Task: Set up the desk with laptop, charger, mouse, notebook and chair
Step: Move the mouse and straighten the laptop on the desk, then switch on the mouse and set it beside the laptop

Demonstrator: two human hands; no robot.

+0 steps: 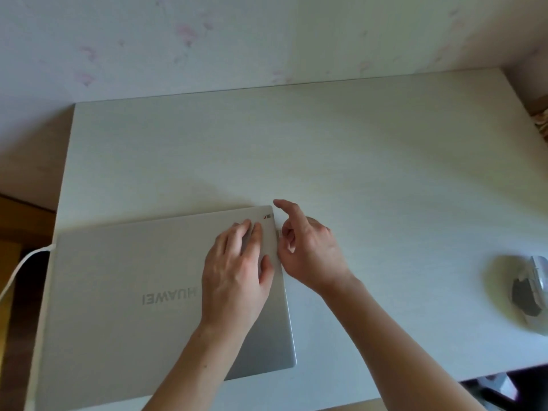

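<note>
A closed silver laptop lies on the white desk at the front left, its logo upside down to me. My left hand rests flat on the lid near its right edge. My right hand is at the laptop's right side, thumb and bent fingers pinched on a small plug at the side port, index finger stretched out. A white charger cable runs from the laptop's left edge off the desk. A grey mouse sits at the far right, blurred.
A pale wall with faint pink flowers stands behind the desk. Wooden floor shows at the left. A dark shape, perhaps a chair part, shows below the desk's front right edge.
</note>
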